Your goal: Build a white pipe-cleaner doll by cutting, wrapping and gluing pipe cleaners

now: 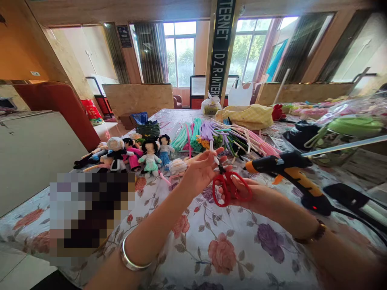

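Note:
Red-handled scissors (pixel 226 189) are held in my right hand (pixel 242 192), whose fingers pass through and around the handles. My left hand (pixel 201 169) pinches a short white fuzzy stem (pixel 212 150) that points upward. The dark blades of the scissors meet the lower part of this stem, close to my left fingertips. Both hands are above the flowered tablecloth (pixel 181 249), in front of a heap of coloured fuzzy stems (pixel 208 135).
Several small dolls (pixel 149 155) sit at the left behind a blurred patch. A black and orange glue gun (pixel 290 173) stands at the right, with its cable trailing. Farther back are a yellow checked bag (pixel 250 116) and a dark basket (pixel 147 129).

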A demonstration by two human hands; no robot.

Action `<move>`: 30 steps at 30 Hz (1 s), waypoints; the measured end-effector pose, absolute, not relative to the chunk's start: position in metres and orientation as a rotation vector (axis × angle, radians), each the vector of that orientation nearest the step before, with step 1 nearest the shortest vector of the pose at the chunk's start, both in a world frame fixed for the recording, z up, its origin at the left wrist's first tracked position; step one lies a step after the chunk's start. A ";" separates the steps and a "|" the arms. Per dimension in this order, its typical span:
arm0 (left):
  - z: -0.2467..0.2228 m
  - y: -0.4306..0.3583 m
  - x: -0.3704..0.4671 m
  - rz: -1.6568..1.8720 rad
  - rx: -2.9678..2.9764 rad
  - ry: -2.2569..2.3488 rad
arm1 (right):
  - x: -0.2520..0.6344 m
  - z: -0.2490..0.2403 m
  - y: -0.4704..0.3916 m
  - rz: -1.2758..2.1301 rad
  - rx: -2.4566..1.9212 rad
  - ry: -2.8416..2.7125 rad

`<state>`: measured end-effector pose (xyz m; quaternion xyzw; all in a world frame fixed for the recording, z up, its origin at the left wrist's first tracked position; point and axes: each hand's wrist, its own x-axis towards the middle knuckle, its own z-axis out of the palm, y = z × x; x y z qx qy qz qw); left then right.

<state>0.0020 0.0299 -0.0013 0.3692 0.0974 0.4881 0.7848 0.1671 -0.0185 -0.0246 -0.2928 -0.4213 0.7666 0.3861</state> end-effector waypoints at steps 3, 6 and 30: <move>-0.001 0.028 0.005 1.083 0.758 0.272 | 0.166 -0.030 -0.015 1.963 -0.735 -1.074; 0.001 0.028 0.006 1.112 0.760 0.293 | 0.164 -0.034 -0.013 1.947 -0.717 -1.145; 0.007 0.027 0.001 1.074 0.826 0.225 | 0.171 -0.006 -0.028 0.481 -1.320 -2.070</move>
